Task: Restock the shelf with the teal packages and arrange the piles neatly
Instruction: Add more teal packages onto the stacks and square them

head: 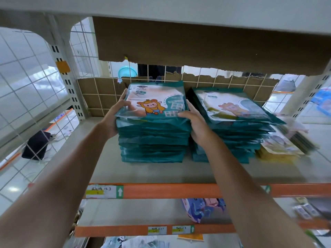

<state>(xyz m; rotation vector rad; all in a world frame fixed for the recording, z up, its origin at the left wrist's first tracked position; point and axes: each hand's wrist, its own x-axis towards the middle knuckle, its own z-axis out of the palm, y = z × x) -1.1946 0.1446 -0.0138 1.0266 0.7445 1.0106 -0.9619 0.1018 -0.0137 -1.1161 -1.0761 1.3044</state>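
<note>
Two piles of teal packages stand on the grey shelf (143,172). The left pile (154,140) is tall, and its top package (155,101) shows a cartoon figure in orange. My left hand (116,115) grips the pile's upper left edge, thumb on top. My right hand (195,122) grips the upper right edge, thumb on the top package, fingers down in the gap between the piles. The right pile (238,129) leans and fans out toward the right.
Yellowish packages (279,147) lie right of the right pile. Torn cardboard (100,97) and a wire grid back the shelf, with the upper shelf board (197,40) close overhead. An orange beam (170,190) edges the front. Lower shelves hold other packets (202,208).
</note>
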